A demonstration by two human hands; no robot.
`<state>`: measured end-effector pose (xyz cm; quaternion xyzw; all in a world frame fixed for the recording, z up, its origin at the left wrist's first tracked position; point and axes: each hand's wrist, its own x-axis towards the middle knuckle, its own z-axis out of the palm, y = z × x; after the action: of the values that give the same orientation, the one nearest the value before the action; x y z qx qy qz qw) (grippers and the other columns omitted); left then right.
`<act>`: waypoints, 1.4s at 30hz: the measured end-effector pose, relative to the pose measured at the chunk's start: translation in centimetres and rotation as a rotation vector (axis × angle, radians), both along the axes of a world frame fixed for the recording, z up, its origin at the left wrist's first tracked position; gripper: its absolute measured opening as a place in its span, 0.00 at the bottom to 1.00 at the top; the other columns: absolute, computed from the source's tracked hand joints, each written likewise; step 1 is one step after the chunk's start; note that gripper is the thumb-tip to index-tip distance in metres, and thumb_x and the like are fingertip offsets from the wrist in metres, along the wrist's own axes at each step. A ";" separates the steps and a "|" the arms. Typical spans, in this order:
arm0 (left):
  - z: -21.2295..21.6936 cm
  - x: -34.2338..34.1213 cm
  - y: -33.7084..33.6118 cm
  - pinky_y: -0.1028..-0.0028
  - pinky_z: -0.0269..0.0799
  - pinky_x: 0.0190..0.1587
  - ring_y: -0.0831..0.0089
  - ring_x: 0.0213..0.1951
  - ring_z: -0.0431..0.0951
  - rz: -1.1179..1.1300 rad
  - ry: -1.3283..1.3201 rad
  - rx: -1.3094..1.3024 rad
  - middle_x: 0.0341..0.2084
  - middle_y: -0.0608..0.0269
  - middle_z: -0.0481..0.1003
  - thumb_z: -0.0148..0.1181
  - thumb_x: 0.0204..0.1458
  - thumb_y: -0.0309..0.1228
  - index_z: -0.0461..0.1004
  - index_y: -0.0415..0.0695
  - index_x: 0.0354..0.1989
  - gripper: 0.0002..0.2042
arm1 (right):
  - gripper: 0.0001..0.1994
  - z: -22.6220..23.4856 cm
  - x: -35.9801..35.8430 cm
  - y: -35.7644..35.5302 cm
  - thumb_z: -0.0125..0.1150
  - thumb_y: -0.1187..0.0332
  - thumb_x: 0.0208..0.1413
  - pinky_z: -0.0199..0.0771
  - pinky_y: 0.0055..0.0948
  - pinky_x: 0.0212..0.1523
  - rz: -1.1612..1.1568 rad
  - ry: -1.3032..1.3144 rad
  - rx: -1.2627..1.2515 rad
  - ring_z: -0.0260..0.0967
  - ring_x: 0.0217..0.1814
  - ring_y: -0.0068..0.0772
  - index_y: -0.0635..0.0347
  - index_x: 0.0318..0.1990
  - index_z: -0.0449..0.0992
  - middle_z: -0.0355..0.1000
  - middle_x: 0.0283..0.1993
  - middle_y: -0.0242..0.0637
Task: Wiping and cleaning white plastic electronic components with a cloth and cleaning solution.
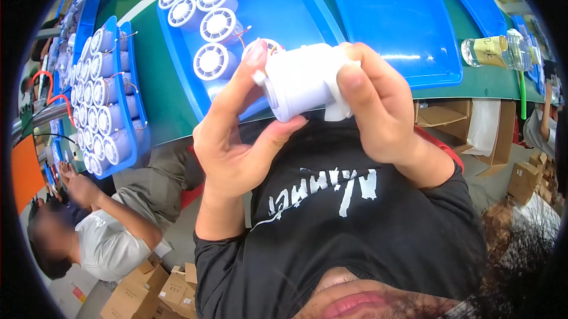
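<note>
A white cylindrical plastic housing [302,79] is held up in front of my chest, over the near edge of the green table. My left hand [234,135] grips its left end, with the index finger at the top and the thumb below. Closed around the right end is my right hand [381,103], its thumb pressed on the white plastic. Just behind the housing, a blue tray [183,76] carries several white round units with slotted, fan-like caps [212,62] and thin wires. One of these caps is partly hidden behind the housing and my left fingers.
More capped units fill an upright-looking blue tray [133,91] at the left. Another blue tray [393,23] lies to the right, beside a clear jar [500,52] with a yellow label. A co-worker [118,236] sits at the left. Cardboard boxes [139,289] stand on the floor.
</note>
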<state>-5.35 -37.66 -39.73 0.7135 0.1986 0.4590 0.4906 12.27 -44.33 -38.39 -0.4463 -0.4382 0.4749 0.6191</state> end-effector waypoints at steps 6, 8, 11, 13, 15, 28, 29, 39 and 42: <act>1.5 0.0 -0.2 0.65 0.64 0.60 0.59 0.59 0.69 -0.039 -0.092 -0.376 0.56 0.44 0.68 0.66 0.45 0.17 0.60 0.29 0.60 0.32 | 0.09 -1.2 0.9 0.4 0.58 0.66 0.59 0.63 0.27 0.30 -0.093 -0.507 0.363 0.63 0.28 0.33 0.63 0.37 0.69 0.65 0.29 0.39; 1.9 -0.4 -0.1 0.65 0.65 0.60 0.59 0.58 0.69 -0.069 -0.071 -0.435 0.56 0.44 0.68 0.65 0.46 0.17 0.60 0.29 0.60 0.31 | 0.09 -1.0 1.1 0.5 0.60 0.68 0.57 0.64 0.29 0.30 -0.100 -0.595 0.425 0.63 0.29 0.38 0.64 0.36 0.68 0.65 0.29 0.42; 2.5 -0.8 0.0 0.67 0.65 0.59 0.60 0.57 0.70 -0.105 -0.041 -0.505 0.55 0.44 0.68 0.64 0.46 0.17 0.60 0.29 0.60 0.30 | 0.10 -1.0 0.9 0.5 0.63 0.71 0.53 0.65 0.32 0.30 -0.112 -0.687 0.512 0.64 0.29 0.44 0.65 0.36 0.68 0.65 0.30 0.44; 2.7 -0.9 -0.1 0.68 0.66 0.59 0.60 0.56 0.71 -0.107 -0.032 -0.517 0.55 0.44 0.68 0.64 0.46 0.16 0.60 0.28 0.60 0.30 | 0.10 -1.3 0.7 0.5 0.64 0.72 0.51 0.65 0.32 0.30 -0.115 -0.690 0.537 0.64 0.30 0.45 0.65 0.36 0.69 0.66 0.31 0.44; 2.9 -0.6 -0.6 0.68 0.68 0.57 0.61 0.54 0.73 -0.005 -0.020 -0.489 0.53 0.44 0.70 0.64 0.45 0.15 0.61 0.28 0.60 0.30 | 0.09 -1.8 0.4 0.5 0.61 0.69 0.56 0.65 0.30 0.30 -0.148 -0.669 0.469 0.65 0.29 0.37 0.65 0.35 0.70 0.67 0.30 0.42; 1.3 -1.1 -0.6 0.70 0.73 0.51 0.66 0.45 0.79 0.155 0.092 -0.236 0.44 0.49 0.74 0.68 0.40 0.16 0.65 0.30 0.55 0.29 | 0.10 0.0 1.0 0.6 0.60 0.63 0.58 0.61 0.17 0.32 0.013 0.072 0.001 0.61 0.31 0.14 0.60 0.37 0.70 0.66 0.32 0.24; 1.3 -1.1 -0.5 0.72 0.73 0.49 0.68 0.42 0.79 0.158 0.087 -0.281 0.43 0.50 0.74 0.69 0.40 0.17 0.65 0.31 0.54 0.30 | 0.11 0.2 0.9 0.2 0.66 0.68 0.53 0.63 0.21 0.35 -0.098 -0.121 0.063 0.64 0.33 0.20 0.61 0.38 0.71 0.67 0.32 0.27; 1.9 -1.4 -0.8 0.76 0.72 0.46 0.71 0.41 0.78 0.158 -0.047 -0.380 0.44 0.51 0.73 0.64 0.40 0.17 0.64 0.30 0.54 0.28 | 0.11 -0.2 -1.2 2.0 0.65 0.72 0.44 0.72 0.32 0.44 -0.260 -1.149 0.758 0.71 0.48 0.38 0.62 0.37 0.78 0.75 0.45 0.37; 2.1 -2.0 -0.8 0.76 0.71 0.47 0.70 0.43 0.78 0.189 -0.050 -0.410 0.44 0.50 0.74 0.64 0.43 0.17 0.62 0.31 0.56 0.29 | 0.11 -0.7 0.0 1.3 0.65 0.71 0.45 0.73 0.33 0.48 -0.160 -1.103 0.764 0.71 0.50 0.40 0.62 0.39 0.78 0.75 0.48 0.38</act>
<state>-7.40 -38.48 -37.67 0.5655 0.3414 0.4703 0.5852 12.31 -43.07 -39.09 -0.4043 -0.7928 -0.0582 0.4523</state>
